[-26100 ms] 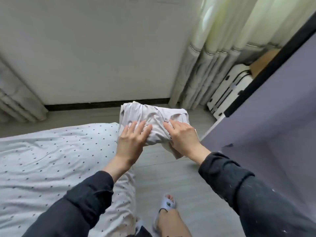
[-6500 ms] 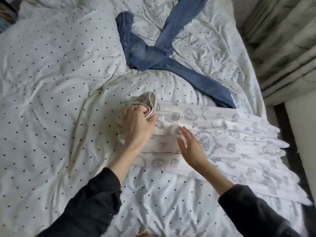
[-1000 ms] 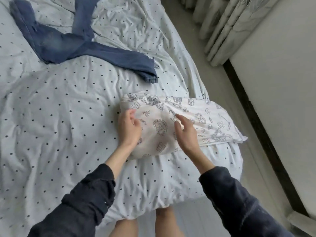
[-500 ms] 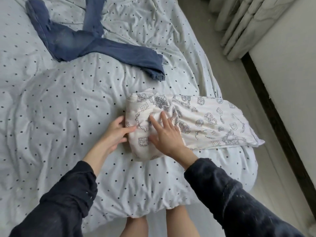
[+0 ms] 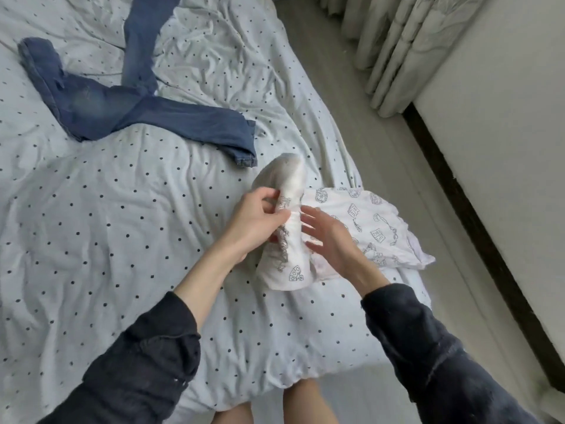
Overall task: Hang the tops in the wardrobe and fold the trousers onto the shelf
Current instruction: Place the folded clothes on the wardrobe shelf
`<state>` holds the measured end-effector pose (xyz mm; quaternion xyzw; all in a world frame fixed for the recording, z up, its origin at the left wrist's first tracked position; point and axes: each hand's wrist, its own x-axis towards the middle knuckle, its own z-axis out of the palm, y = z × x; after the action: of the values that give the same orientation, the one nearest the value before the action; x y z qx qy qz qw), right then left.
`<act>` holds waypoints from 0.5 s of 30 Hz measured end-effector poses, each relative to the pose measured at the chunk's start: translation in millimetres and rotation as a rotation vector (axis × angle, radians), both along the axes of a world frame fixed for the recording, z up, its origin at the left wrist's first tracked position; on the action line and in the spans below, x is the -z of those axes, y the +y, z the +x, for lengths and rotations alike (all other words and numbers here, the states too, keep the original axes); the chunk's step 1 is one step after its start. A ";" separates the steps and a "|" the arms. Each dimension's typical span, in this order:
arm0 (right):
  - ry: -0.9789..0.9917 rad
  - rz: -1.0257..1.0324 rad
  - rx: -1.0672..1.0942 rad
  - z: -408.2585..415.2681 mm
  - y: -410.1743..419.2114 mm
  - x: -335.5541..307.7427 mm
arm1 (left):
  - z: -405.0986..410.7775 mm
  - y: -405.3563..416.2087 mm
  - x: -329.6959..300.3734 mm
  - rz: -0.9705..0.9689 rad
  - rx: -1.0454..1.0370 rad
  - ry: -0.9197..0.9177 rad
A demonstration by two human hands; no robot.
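Observation:
White printed trousers point(image 5: 363, 228) lie partly folded near the bed's right corner. Their left end is raised upright off the bed as a folded flap. My left hand point(image 5: 253, 221) pinches this raised part between thumb and fingers. My right hand point(image 5: 327, 237) is beside it on the right, fingers spread and straight, blurred, against the flap's right face. Blue jeans point(image 5: 128, 105) lie spread on the far part of the bed, legs apart.
The bed point(image 5: 122, 246) has a white cover with dark dots and fills the left. Grey floor point(image 5: 397, 154) runs along its right side. Pale curtains point(image 5: 394, 47) hang at the top right beside a white wall with a dark skirting.
My left hand has lifted the left end of the printed trousers up off the bed. My right hand has come off the top of the fold to the flap's right side.

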<state>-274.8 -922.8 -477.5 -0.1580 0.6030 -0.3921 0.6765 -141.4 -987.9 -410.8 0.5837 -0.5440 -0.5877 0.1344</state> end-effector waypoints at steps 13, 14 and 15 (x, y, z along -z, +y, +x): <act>0.886 -0.035 -0.390 -40.3 30.9 34.5 | -21.6 19.8 88.1 0.322 -0.164 -0.176; 0.913 -0.015 -0.454 -37.4 31.1 38.8 | -24.8 22.8 91.7 0.322 -0.130 -0.154; 0.925 -0.001 -0.491 -36.2 31.4 40.8 | -29.1 24.8 93.7 0.279 -0.107 -0.153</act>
<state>-311.0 -891.4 -518.3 -0.4517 0.7837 -0.1114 0.4116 -170.5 -963.1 -504.6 0.6678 -0.4338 -0.6035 0.0415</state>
